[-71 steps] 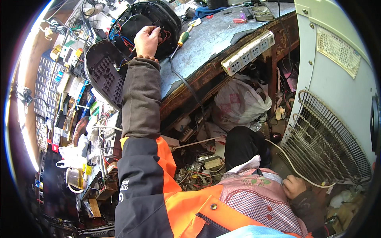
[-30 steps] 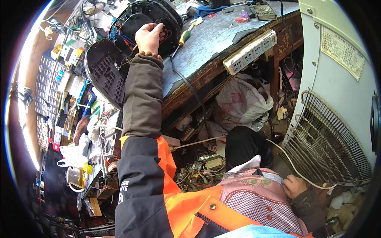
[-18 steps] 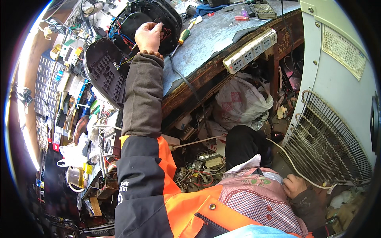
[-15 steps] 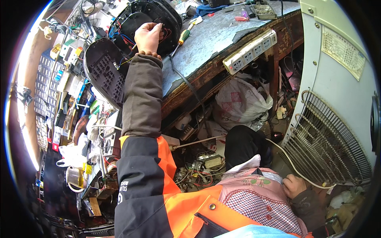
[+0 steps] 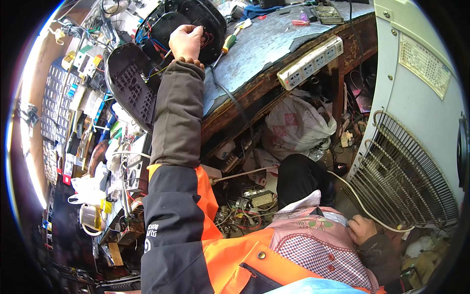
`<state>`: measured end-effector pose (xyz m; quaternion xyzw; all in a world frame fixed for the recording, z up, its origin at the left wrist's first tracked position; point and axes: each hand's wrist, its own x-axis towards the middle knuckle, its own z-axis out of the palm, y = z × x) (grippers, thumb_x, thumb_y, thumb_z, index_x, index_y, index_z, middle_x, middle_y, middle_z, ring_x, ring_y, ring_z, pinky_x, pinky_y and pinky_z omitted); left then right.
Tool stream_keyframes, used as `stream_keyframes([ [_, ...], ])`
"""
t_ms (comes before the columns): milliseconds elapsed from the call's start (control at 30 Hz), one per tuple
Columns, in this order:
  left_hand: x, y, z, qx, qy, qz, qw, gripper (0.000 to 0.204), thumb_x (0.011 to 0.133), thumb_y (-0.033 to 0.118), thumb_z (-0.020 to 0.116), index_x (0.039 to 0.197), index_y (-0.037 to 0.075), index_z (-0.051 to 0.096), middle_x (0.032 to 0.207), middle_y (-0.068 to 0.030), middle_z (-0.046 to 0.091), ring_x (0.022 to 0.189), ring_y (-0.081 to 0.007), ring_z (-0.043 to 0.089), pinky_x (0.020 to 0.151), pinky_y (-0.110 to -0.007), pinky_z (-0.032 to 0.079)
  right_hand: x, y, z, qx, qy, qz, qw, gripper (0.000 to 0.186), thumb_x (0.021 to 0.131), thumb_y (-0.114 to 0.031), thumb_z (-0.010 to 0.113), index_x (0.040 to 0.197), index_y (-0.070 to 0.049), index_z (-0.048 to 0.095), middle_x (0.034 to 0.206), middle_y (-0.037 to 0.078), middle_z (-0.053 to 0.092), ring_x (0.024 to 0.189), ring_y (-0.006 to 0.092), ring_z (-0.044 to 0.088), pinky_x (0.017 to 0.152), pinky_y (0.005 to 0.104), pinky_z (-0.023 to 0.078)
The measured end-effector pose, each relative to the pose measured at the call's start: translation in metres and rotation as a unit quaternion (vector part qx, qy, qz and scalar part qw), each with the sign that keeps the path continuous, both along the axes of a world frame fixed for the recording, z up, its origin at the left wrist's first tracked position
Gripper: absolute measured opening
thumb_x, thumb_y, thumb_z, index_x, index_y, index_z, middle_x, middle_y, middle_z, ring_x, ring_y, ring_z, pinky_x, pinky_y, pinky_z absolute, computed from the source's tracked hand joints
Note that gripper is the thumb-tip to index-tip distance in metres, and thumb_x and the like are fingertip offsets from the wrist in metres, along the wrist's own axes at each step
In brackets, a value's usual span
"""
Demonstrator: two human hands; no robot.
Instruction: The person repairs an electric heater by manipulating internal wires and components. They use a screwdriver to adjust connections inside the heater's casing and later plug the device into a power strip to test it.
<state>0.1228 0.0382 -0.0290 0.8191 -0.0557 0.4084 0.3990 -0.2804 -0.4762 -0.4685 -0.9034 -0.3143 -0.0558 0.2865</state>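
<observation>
A blue-topped workbench (image 5: pixel 264 49) bore an opened black housing (image 5: pixel 164 23). Beside an apron (image 5: pixel 320 250) rested the right hand (image 5: pixel 362 229), its grip unclear; over the housing, the left hand (image 5: pixel 186 43) pinched its fingers together, contents hidden. A screwdriver (image 5: pixel 229 43) lay nearby.

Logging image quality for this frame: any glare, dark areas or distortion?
Head view: glare washes out the long white strip at far left; head view: fine detail is murky inside the open black plastic housing; head view: fisheye distortion bows the dark wire grille.
</observation>
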Motion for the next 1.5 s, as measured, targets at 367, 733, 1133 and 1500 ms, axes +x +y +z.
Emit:
stream_keyframes([
  [367,-0.003,0.003,-0.002,-0.018,-0.045,-0.023,0.999,0.015,0.092,0.011,0.082,0.101,-0.001,0.08,0.088,-0.0092,0.08,0.07,-0.0134,0.075,0.063,-0.028,0.061,-0.003,0.01,0.005,-0.02,-0.015,0.0,1.0,0.016,0.083,-0.016,0.077,0.097,-0.011,0.07,0.096,0.01,0.065,0.078,0.0336,0.07,0.066,0.0466,0.057],
  [733,-0.004,0.002,-0.006,0.131,-0.129,0.102,0.978,0.028,0.085,0.026,0.088,0.104,0.006,0.081,0.097,-0.0118,0.078,0.088,-0.0268,0.076,0.083,-0.038,0.061,-0.015,0.016,0.006,-0.038,-0.034,-0.028,0.998,0.013,0.085,-0.018,0.075,0.096,-0.013,0.07,0.094,0.009,0.064,0.077,0.032,0.07,0.064,0.0465,0.057],
  [1133,0.004,0.013,0.006,0.02,-0.091,-0.023,0.995,0.022,0.092,0.018,0.084,0.105,0.001,0.078,0.087,-0.0072,0.078,0.067,-0.0122,0.069,0.06,-0.029,0.057,-0.006,0.043,0.087,0.029,-0.139,-0.033,0.989,0.021,0.081,-0.008,0.079,0.099,-0.005,0.07,0.102,0.015,0.069,0.083,0.034,0.072,0.068,0.0437,0.06],
  [1500,0.012,0.03,0.039,0.049,0.077,-0.061,0.994,0.025,0.094,0.021,0.081,0.108,0.001,0.079,0.089,-0.007,0.076,0.071,-0.0148,0.071,0.064,-0.031,0.062,-0.004,0.083,0.213,0.225,-0.37,-0.048,0.9,0.045,0.101,-0.023,0.073,0.136,-0.01,0.048,0.124,0.026,0.062,0.088,0.0324,0.07,0.072,0.0424,0.064],
])
